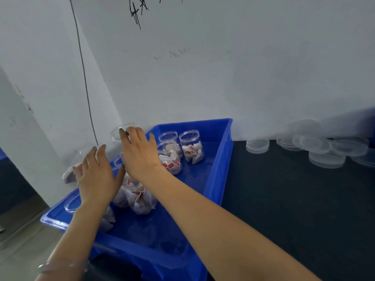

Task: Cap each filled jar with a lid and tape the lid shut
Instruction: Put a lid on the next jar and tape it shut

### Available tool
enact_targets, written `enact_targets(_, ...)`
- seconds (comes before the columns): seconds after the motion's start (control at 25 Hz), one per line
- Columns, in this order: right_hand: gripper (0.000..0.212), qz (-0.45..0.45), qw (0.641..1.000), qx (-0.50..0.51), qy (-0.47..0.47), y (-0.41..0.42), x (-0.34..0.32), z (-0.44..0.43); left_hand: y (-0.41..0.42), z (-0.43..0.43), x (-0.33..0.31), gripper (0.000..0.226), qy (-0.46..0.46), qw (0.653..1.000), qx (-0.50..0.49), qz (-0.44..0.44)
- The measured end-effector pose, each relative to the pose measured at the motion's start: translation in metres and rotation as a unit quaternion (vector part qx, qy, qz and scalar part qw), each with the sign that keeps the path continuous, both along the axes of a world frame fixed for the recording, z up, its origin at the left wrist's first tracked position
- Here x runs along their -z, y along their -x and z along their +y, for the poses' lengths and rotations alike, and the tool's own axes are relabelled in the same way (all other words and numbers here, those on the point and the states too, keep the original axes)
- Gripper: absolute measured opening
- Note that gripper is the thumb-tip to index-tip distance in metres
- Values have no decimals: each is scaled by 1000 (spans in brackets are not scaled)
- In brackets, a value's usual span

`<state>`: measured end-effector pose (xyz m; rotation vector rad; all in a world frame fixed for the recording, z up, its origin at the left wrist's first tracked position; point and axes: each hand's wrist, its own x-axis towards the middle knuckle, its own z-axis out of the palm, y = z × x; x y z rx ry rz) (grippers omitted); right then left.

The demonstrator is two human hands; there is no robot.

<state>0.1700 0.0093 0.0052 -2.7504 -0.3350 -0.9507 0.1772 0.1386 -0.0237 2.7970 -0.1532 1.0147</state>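
We see a blue rectangular plastic crate (pixel 227 159) lying at an angle on a dark worktop (pixel 284 209), its far edge close against a white wall (pixel 243 67). Clear plastic jars filled with white sachets and red tags (pixel 171 159) stand in it: three near the far edge, and more crowded toward the left rim under the forearms. The near right part of the crate shows bare blue floor. The right hand (pixel 142 153) reaches across to the crate's far left corner, fingers stretched out rather than curled. Its fingertips rest on the top rim of a tall clear round jar (pixel 116 134) that stands just beside the wall. Whether that jar carries a lid we cannot tell. The left hand (pixel 97 175) is over the crate's left rim, fingers spread against a blurred, tilted clear jar (pixel 70 173) that is tipped outward past the rim. We cannot tell whether it grips or only touches that jar. A thin pale bracelet (pixel 60 266) circles the left wrist. Stacks of clear round plastic lids (pixel 257 146) sit along the worktop's far edge, well apart from the crate, with a strip of dark worktop between them and its right rim. A thin black cable (pixel 85 84) runs down the wall toward the far left corner.
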Motion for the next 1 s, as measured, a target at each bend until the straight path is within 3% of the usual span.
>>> enact_targets(0.2, 52, -52, 998, -21, -7, 3, -1, -2, -4, -15, -7, 91, -13, 983, 173, -58)
enact_targets(0.32, 41, -73, 997, -32, -1, 11, -3, -7, -3, -26, -15, 68, -12, 987, 150, -55)
enact_targets(0.48, 30, -76, 995, -60, 0, 38, -14, -37, 24, -46, -33, 32, 53, 984, 157, -68)
enact_targets(0.6, 20, -179, 972, -108, -109, 72, -14, -73, 61, -86, -50, 32, 104, 966, 199, -126)
enact_targets(0.72, 24, -276, 933, -78, -215, 115, -3, -126, 101, -143, -60, 30, 145, 941, 274, -132)
enact_targets(0.84, 35, -268, 914, -27, -305, 156, 21, -188, 133, -209, -42, 24, 173, 911, 362, -93)
enact_targets(1.0, 37, -179, 929, 76, -316, 195, 81, -262, 156, -285, 22, 26, 196, 878, 432, 66)
